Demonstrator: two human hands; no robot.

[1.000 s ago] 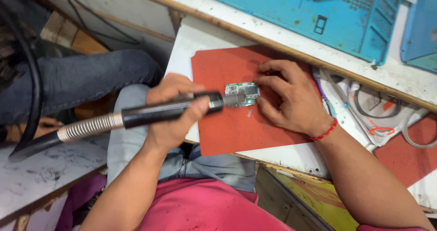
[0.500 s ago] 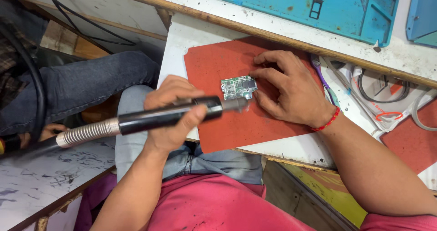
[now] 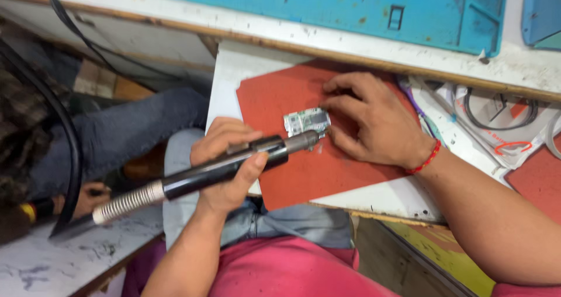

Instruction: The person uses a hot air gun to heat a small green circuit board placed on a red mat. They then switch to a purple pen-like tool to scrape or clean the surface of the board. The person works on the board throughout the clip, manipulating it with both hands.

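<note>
Gripping the black hot-air wand (image 3: 228,165) in a closed fist, my left hand (image 3: 225,162) aims its metal nozzle up and rightward at the small circuit board (image 3: 307,121). I see the board lying crosswise on the red mat (image 3: 274,98), just left of my right hand (image 3: 368,118), whose flattened fingers pin its edge.

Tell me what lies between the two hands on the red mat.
In the head view, a small circuit board lies between the left hand and right hand.
</note>
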